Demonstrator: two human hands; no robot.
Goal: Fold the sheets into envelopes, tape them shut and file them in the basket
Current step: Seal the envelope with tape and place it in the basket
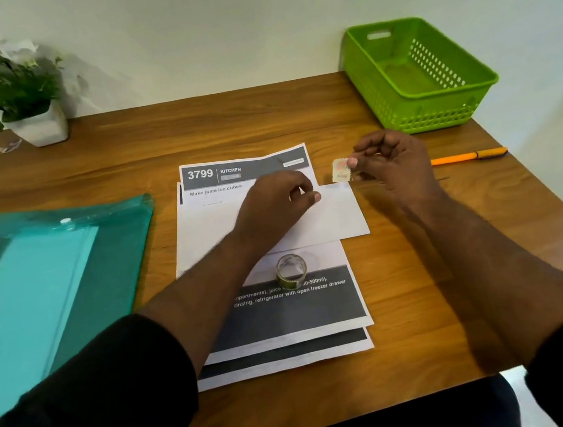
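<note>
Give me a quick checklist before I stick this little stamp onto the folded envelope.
1. Stamp pinched in right hand: ok.
2. Left hand pressing the folded envelope down: ok.
3. Envelope's top right corner bare for the stamp: ok.
4. Envelope taped shut: cannot tell, no tape visible on it.
5. Tape roll within reach on the printed sheets: ok.
6. Green basket open for filing: ok.
</note>
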